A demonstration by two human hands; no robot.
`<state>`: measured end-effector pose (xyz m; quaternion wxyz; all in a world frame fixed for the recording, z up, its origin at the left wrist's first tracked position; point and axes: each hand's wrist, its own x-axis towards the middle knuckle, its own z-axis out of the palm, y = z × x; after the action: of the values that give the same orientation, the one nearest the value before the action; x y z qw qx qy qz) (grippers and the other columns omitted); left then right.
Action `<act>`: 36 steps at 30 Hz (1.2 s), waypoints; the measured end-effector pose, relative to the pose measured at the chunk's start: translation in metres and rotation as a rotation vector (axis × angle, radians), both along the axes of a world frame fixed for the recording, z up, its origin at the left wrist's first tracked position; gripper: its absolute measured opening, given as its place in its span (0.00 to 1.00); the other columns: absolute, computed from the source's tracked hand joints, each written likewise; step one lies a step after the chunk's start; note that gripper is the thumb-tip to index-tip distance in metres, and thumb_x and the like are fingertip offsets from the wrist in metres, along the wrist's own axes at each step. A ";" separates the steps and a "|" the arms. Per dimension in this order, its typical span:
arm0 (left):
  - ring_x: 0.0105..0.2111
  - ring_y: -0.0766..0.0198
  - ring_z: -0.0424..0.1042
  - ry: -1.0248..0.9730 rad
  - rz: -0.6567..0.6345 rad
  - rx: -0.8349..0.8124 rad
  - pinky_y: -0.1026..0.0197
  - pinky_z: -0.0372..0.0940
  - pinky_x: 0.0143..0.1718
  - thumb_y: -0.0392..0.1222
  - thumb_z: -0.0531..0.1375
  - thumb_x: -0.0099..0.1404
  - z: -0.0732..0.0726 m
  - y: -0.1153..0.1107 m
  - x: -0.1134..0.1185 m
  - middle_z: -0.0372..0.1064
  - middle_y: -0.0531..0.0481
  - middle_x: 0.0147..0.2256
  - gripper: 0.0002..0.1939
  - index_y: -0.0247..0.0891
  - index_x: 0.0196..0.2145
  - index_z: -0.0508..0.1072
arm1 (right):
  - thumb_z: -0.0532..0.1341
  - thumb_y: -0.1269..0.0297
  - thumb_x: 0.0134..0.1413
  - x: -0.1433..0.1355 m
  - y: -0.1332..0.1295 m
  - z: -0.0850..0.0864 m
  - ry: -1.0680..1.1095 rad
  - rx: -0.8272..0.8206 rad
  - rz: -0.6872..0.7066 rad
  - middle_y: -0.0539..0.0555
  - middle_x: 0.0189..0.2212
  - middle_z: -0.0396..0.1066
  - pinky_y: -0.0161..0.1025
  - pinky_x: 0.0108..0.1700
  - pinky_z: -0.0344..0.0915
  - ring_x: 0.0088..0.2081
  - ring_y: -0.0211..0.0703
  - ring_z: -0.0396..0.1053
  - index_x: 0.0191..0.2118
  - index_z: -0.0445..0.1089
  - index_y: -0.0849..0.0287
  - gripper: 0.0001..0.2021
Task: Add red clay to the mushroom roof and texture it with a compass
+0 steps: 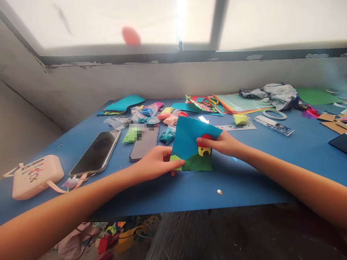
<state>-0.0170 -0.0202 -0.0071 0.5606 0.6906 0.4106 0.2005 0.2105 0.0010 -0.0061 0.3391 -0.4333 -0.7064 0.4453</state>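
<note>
A blue card [187, 133] with green clay along its lower edge is held up above the front of the blue table [244, 187]. My left hand [159, 162] pinches its lower left corner, thumb over the light green part. My right hand [217, 142] grips the card's right side, its thumb on the red top of a small red and yellow clay figure [204, 150] that lies against the card. The fingers behind the card are hidden.
Two phones [94, 151] [145, 142] and a pink case with a strap [38, 177] lie at the left. Behind are clay bags [167, 134], scissors [213, 103], coloured paper [241, 103], a ruler [238, 127], white tape [274, 115] and crumpled cloth [282, 94].
</note>
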 end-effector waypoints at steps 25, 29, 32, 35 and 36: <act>0.21 0.69 0.68 0.005 0.041 -0.047 0.67 0.56 0.23 0.53 0.65 0.55 0.002 0.001 -0.001 0.70 0.54 0.20 0.17 0.36 0.24 0.68 | 0.55 0.26 0.42 0.005 0.005 -0.002 -0.052 0.001 -0.039 0.47 0.21 0.55 0.34 0.26 0.50 0.25 0.33 0.52 0.23 0.58 0.58 0.33; 0.20 0.69 0.68 -0.031 0.049 -0.060 0.67 0.55 0.22 0.53 0.65 0.55 0.001 0.002 -0.001 0.69 0.55 0.20 0.18 0.36 0.23 0.68 | 0.55 0.25 0.39 0.006 0.009 -0.003 -0.121 0.011 -0.035 0.46 0.20 0.51 0.34 0.25 0.46 0.23 0.32 0.49 0.21 0.58 0.58 0.35; 0.20 0.69 0.68 -0.029 0.052 -0.065 0.67 0.54 0.22 0.53 0.65 0.55 0.000 0.002 -0.002 0.69 0.55 0.20 0.18 0.36 0.23 0.68 | 0.54 0.24 0.39 0.006 0.009 -0.001 -0.128 0.013 -0.023 0.46 0.20 0.52 0.34 0.25 0.46 0.23 0.32 0.49 0.21 0.60 0.59 0.35; 0.20 0.69 0.66 -0.027 0.053 -0.060 0.67 0.54 0.22 0.55 0.66 0.54 0.001 0.003 -0.002 0.68 0.55 0.19 0.19 0.36 0.22 0.67 | 0.55 0.25 0.39 0.006 0.009 -0.001 -0.111 0.014 -0.025 0.47 0.20 0.55 0.34 0.25 0.48 0.24 0.33 0.51 0.22 0.62 0.59 0.35; 0.20 0.69 0.66 -0.025 0.048 -0.056 0.66 0.54 0.22 0.55 0.66 0.53 0.001 0.003 -0.003 0.68 0.55 0.19 0.20 0.36 0.22 0.67 | 0.55 0.26 0.40 0.006 0.009 -0.001 -0.096 0.013 -0.025 0.47 0.20 0.57 0.34 0.25 0.50 0.24 0.33 0.53 0.23 0.63 0.60 0.34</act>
<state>-0.0197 -0.0175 -0.0062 0.5796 0.6620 0.4257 0.2109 0.2167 0.0098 -0.0071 0.3131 -0.4609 -0.7191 0.4152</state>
